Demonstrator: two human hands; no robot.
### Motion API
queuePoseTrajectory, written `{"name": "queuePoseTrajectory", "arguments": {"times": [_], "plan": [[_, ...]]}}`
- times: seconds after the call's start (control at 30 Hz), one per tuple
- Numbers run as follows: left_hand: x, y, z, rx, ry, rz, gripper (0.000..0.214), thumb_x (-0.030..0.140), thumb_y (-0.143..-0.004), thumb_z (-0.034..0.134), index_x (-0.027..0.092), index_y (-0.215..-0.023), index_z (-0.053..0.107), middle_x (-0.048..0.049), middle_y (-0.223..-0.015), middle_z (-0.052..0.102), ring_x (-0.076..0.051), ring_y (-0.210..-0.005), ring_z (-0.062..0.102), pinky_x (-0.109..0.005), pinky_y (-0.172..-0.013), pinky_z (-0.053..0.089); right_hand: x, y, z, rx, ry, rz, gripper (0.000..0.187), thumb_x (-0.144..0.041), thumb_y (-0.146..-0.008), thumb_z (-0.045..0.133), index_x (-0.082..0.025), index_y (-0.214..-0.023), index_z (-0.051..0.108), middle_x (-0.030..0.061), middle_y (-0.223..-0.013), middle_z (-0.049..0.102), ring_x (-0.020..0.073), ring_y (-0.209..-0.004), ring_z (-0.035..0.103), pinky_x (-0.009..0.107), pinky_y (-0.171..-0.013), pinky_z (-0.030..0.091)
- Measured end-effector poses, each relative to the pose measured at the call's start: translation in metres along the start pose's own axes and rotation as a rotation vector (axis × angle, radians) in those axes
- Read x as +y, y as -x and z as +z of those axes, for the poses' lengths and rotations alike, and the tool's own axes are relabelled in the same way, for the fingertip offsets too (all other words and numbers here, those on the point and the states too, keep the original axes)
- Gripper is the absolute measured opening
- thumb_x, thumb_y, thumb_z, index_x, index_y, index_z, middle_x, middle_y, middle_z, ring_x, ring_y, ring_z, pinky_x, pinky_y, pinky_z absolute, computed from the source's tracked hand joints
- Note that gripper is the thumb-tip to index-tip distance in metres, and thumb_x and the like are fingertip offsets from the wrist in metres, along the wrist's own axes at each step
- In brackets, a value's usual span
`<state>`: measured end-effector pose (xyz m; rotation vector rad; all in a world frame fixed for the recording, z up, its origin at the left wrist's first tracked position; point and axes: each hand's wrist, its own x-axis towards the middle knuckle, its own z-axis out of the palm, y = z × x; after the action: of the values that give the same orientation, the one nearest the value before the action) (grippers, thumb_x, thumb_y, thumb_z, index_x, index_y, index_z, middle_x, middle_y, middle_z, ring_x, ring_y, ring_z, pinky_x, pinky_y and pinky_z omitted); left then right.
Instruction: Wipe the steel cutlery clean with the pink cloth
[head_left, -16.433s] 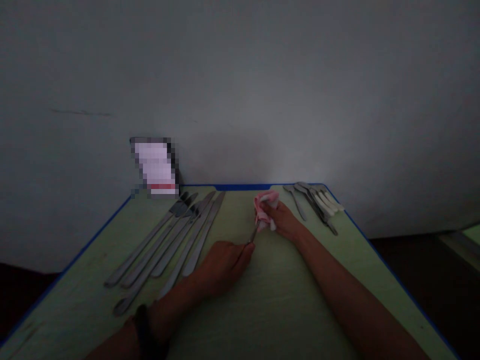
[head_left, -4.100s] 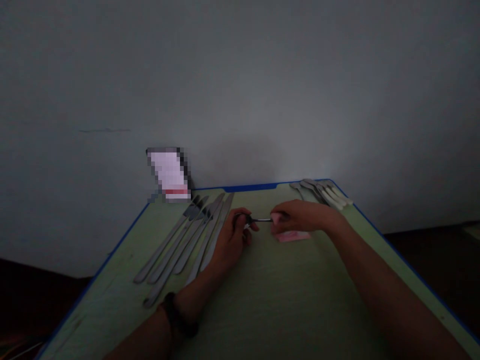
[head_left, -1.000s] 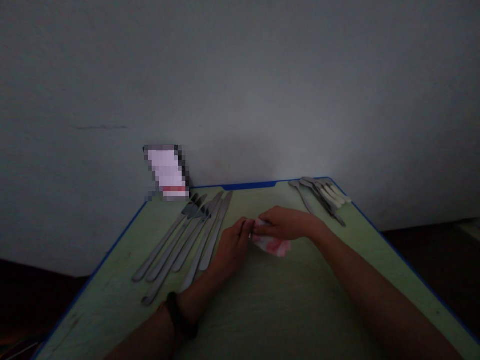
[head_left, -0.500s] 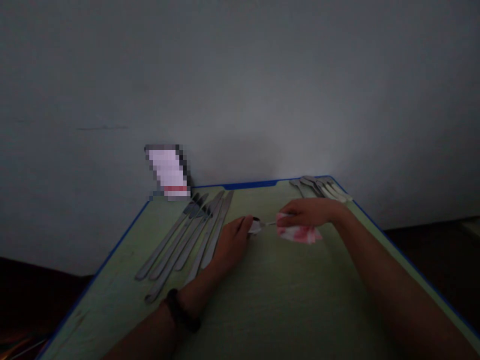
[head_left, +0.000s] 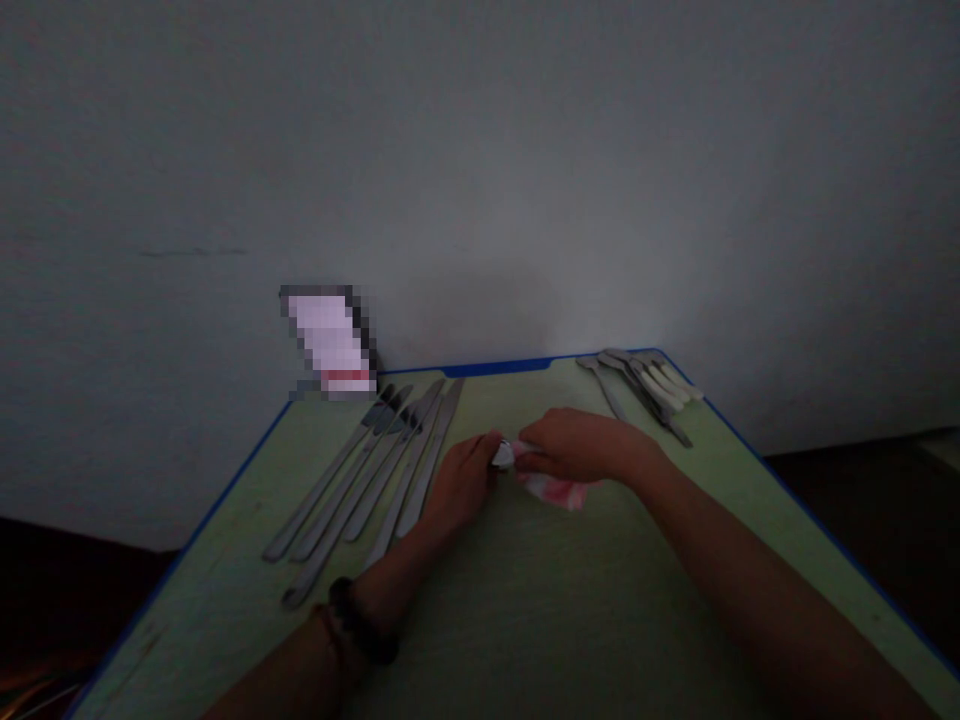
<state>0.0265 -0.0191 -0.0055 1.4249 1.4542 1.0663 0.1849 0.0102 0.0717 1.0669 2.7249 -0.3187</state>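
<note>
My left hand rests on the green table and pinches the bowl end of a small metal spoon. My right hand is closed around a pink and white cloth, which wraps the spoon's handle right beside my left fingers. Most of the spoon is hidden under the cloth and my fingers. The light is dim.
Several table knives lie side by side on the left of the table. A small pile of spoons, some with pale handles, lies at the far right corner. A blurred-out box stands at the far left edge by the wall.
My right hand slid the cloth out along the spoon's handle to the right half a second ago, and has now come back in against my left fingers. My left hand stayed put.
</note>
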Motion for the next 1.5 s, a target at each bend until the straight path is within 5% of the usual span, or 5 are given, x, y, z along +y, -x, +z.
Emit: {"name": "queuePoseTrajectory", "arguments": {"times": [0.37, 0.77, 0.97, 1.2, 1.5], "plan": [[-0.001, 0.000, -0.003, -0.050, 0.020, -0.035, 0.034, 0.043, -0.081, 0.045, 0.019, -0.058, 0.051, 0.0042, -0.047, 0.045, -0.011, -0.042, 0.042, -0.022, -0.041, 0.030, -0.002, 0.000, 0.002, 0.023, -0.069, 0.018, 0.032, -0.036, -0.087, 0.037, -0.017, -0.094, 0.062, 0.0108, -0.087, 0.068, 0.0208, -0.076, 0.061, 0.027, -0.060, 0.037], [-0.004, 0.000, 0.001, -0.007, 0.207, -0.108, 0.038, 0.049, -0.080, 0.046, 0.015, -0.067, 0.057, 0.0044, -0.051, 0.042, -0.008, -0.041, 0.037, -0.018, -0.038, 0.029, 0.056, 0.041, -0.028, -0.080, -0.302, 0.059, 0.032, -0.046, -0.082, 0.047, -0.019, -0.087, 0.063, 0.0019, -0.076, 0.063, 0.0129, -0.063, 0.053, 0.022, -0.054, 0.034], [-0.005, 0.000, 0.002, 0.009, 0.257, -0.175, 0.035, 0.048, -0.079, 0.048, 0.015, -0.073, 0.059, 0.0024, -0.057, 0.050, -0.009, -0.044, 0.041, -0.018, -0.039, 0.031, 0.045, 0.035, -0.024, -0.071, -0.286, 0.069, 0.035, -0.045, -0.083, 0.045, -0.016, -0.086, 0.065, 0.0040, -0.075, 0.064, 0.0126, -0.062, 0.054, 0.022, -0.054, 0.034], [0.010, 0.007, 0.002, 0.005, 0.153, -0.081, 0.035, 0.047, -0.082, 0.045, 0.016, -0.068, 0.056, 0.0058, -0.047, 0.043, -0.008, -0.039, 0.036, -0.019, -0.037, 0.028, 0.046, 0.021, -0.015, -0.160, -0.422, -0.042, 0.037, -0.044, -0.084, 0.045, -0.014, -0.085, 0.066, 0.0012, -0.068, 0.062, 0.0088, -0.056, 0.048, 0.020, -0.051, 0.033], [0.007, 0.004, 0.000, 0.139, 0.151, -0.051, 0.031, 0.043, -0.084, 0.044, 0.018, -0.069, 0.054, 0.0052, -0.052, 0.043, -0.008, -0.041, 0.038, -0.018, -0.037, 0.030, 0.074, 0.055, -0.023, -0.118, -0.535, 0.099, 0.036, -0.044, -0.085, 0.044, -0.018, -0.095, 0.067, -0.0002, -0.067, 0.062, 0.0096, -0.054, 0.048, 0.021, -0.051, 0.034]]}}
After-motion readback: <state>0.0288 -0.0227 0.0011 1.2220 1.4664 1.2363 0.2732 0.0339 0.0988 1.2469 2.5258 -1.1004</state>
